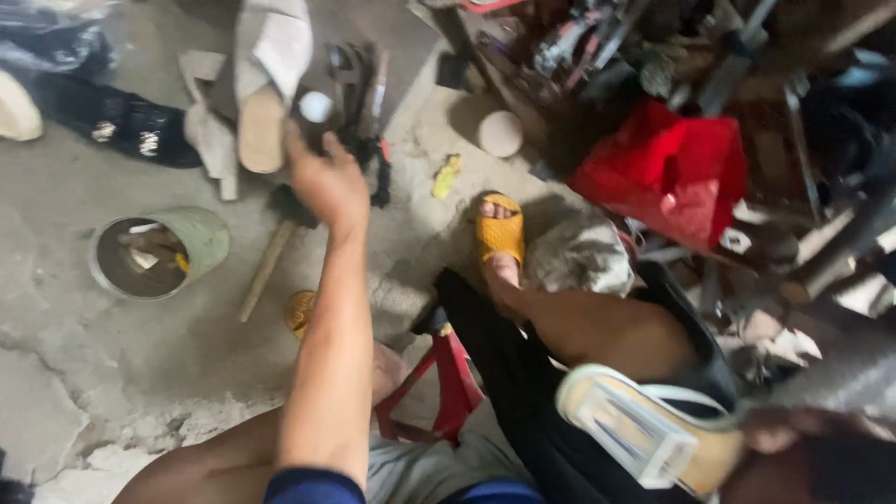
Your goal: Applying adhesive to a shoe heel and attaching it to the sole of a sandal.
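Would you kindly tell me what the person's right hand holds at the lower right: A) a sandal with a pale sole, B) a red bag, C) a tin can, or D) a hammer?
A: the right hand grips a sandal, its pale sole edge and clear strap facing the camera.

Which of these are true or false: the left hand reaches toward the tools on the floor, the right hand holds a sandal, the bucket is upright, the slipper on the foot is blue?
1. The left hand reaches toward the tools on the floor. True.
2. The right hand holds a sandal. True.
3. The bucket stands upright. False: it is tipped, its opening showing.
4. The slipper on the foot is blue. False: it is yellow.
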